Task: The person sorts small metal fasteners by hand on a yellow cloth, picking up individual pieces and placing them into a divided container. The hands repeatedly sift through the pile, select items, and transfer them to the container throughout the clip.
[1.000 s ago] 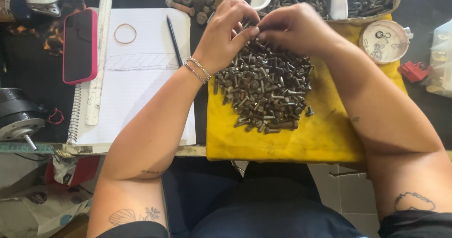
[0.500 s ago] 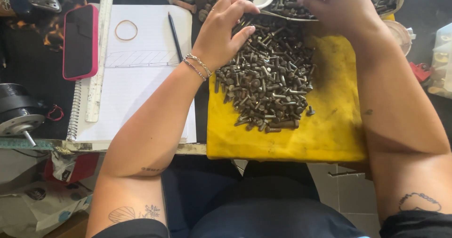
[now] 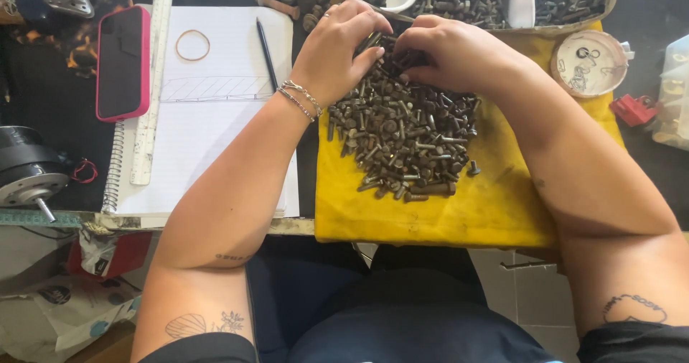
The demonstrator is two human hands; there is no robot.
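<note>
At the far edge of the heap of dark bolts [image 3: 405,137], both hands meet, fingertips turned toward each other over the top of the pile. That heap rests on a yellow cloth [image 3: 495,205] and spreads from under the fingers toward the near side, so most of it lies nearer to the person than the hands do; the bolts point every way, with no common long axis. The left hand [image 3: 337,50] comes in from the left with a beaded bracelet [image 3: 298,99] at its wrist, its fingers curled down onto the bolts, thumb stretched toward the other hand. The right hand [image 3: 452,50] comes in from the right, fingers bent and tucked into the same spot; whether either pinches a single bolt I cannot tell, since the fingertips hide it. Both sit equally close to the pile. Just beyond the knuckles stands a tray of sorted hardware [image 3: 495,4]. Left of the cloth lies an open notebook [image 3: 208,129] with a pencil [image 3: 267,43].
</note>
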